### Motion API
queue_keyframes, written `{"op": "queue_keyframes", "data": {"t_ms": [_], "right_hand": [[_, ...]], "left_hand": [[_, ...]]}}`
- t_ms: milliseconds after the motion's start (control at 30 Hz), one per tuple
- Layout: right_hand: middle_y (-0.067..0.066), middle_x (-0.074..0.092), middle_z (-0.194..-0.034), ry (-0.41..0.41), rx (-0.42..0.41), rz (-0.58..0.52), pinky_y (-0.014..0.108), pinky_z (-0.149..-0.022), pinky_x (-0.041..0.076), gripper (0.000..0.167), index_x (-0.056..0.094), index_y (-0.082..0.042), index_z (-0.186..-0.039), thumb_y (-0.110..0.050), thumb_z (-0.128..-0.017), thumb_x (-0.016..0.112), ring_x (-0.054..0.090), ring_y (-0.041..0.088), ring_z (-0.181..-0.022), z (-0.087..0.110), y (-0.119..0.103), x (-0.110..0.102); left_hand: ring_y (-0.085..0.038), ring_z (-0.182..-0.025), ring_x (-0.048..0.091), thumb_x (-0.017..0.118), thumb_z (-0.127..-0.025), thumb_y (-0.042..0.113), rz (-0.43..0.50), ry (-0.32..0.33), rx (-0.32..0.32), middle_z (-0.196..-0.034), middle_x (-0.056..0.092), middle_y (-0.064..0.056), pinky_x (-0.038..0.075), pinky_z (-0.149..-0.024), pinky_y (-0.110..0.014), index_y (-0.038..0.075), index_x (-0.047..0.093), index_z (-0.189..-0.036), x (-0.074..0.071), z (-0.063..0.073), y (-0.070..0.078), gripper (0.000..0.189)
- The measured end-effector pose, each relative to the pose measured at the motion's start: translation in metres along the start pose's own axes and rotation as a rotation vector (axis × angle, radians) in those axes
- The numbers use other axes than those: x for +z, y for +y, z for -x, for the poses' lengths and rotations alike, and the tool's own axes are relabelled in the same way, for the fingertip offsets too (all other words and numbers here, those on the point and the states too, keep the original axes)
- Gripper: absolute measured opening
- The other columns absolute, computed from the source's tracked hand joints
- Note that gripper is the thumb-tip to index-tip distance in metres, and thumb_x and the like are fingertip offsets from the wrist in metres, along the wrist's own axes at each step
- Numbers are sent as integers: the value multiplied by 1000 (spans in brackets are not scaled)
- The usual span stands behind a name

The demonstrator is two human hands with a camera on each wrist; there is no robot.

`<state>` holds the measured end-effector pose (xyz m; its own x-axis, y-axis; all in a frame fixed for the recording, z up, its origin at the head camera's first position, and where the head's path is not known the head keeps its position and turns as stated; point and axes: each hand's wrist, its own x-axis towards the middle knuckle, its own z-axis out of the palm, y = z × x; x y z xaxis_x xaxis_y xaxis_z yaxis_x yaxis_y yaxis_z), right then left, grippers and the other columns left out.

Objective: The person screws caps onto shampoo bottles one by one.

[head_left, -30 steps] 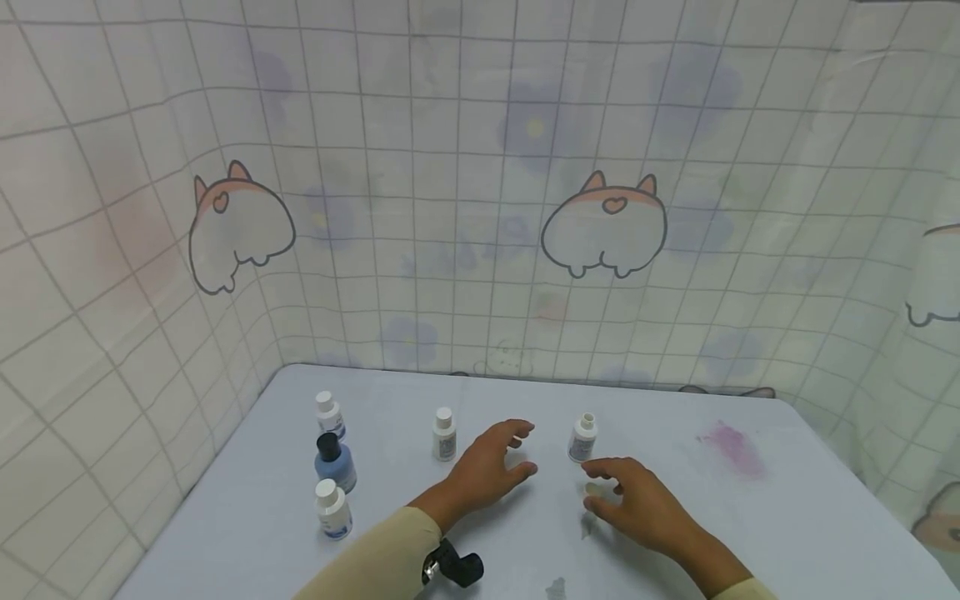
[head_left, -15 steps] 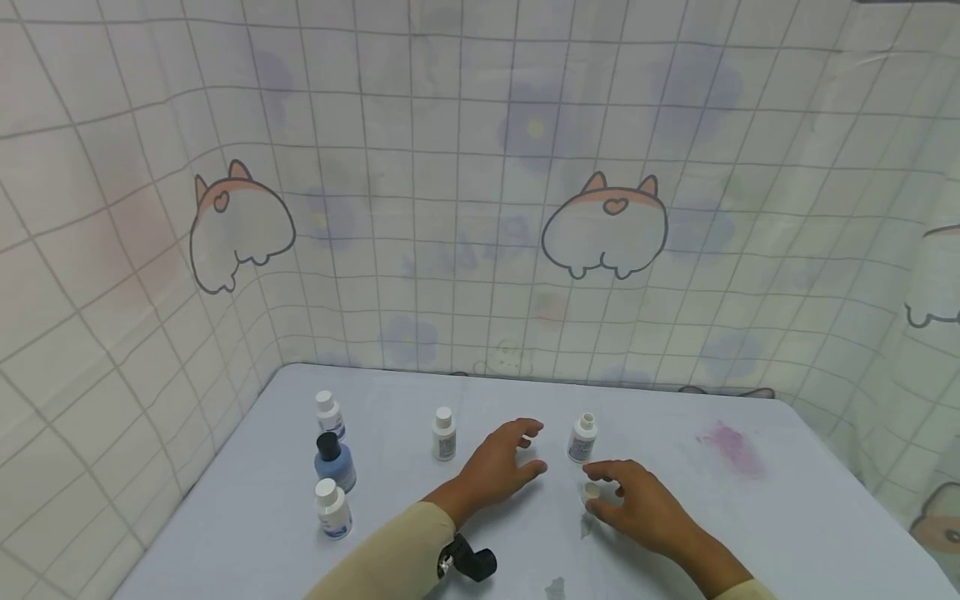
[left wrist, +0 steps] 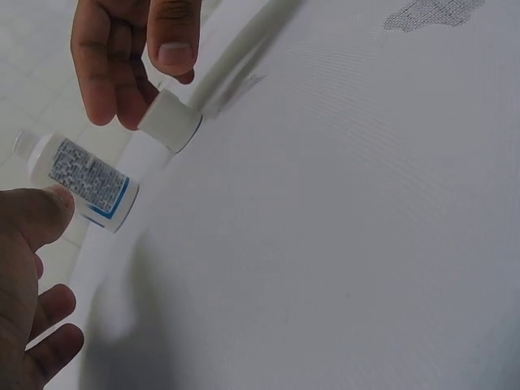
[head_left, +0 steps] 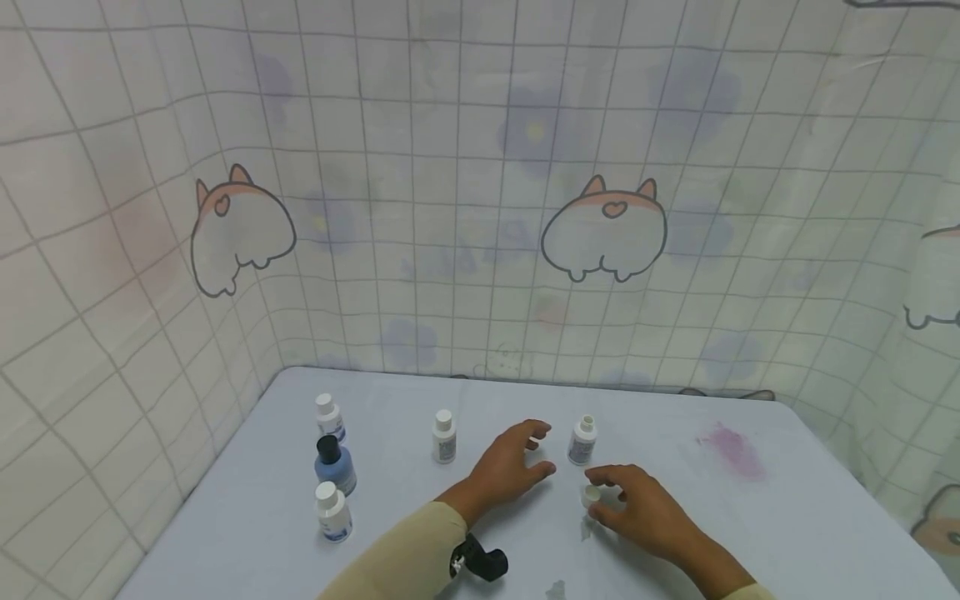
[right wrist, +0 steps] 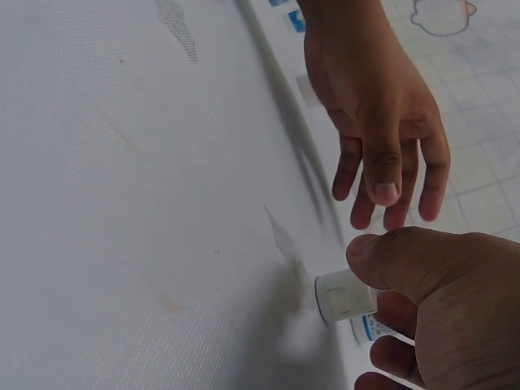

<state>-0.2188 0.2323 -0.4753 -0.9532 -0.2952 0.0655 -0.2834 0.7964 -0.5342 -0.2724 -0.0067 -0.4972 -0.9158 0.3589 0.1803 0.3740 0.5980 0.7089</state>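
An uncapped white bottle with a grey label stands at the middle right of the table. My left hand reaches just left of it, thumb and fingers apart around nothing. Nearer me, a small white cap sits on the table, its opening facing up. My right hand is right beside this cap, thumb and fingers spread loosely about it. In the right wrist view, the thumb's tip lies right at the edge of the cap, and the bottle is mostly hidden behind the cap and the fingers.
A capped white bottle stands left of my left hand. Along the table's left side are a blue bottle with a black cap and two white bottles. A pink stain marks the right side. A patterned curtain surrounds the table.
My left hand has moved right, closer to the uncapped bottle. The right hand has barely shifted beside the cap, which shows more plainly now. The bottles stand where they were.
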Motion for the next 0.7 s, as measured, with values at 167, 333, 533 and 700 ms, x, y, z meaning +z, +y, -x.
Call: {"op": "queue_keyframes", "data": {"t_ms": [167,333,533,700], "right_hand": [[-8,69,-118,1,1,9,35,-85,56,47,71,-17,-124,-20,-81,88,62,14,-105,-1,2,1],[-9,69,-116,10,-10,24,33,-84,56,46,71,-17,-124,-19,-81,88,62,13,-105,-3,5,4],[-10,70,-115,9,1,16,33,-84,56,46,71,-17,-123,-18,-80,88,62,13,-104,-4,6,6],[-10,70,-113,10,1,16,33,-83,56,45,71,-17,-122,-18,-80,88,62,13,-104,-4,6,6]], "left_hand": [[-10,-118,61,78,-93,31,-4,-1,5,-136,61,5,52,-98,-34,21,54,-143,5,-3,3,56],[-9,-118,61,78,-94,32,-15,0,4,-137,60,5,52,-98,-32,22,53,-144,11,-8,4,57],[-10,-118,62,78,-93,31,5,3,2,-135,61,4,52,-98,-32,20,54,-143,12,-11,10,56],[-11,-118,62,79,-93,30,15,3,-7,-136,61,4,52,-98,-32,20,54,-143,14,-12,13,56]]}}
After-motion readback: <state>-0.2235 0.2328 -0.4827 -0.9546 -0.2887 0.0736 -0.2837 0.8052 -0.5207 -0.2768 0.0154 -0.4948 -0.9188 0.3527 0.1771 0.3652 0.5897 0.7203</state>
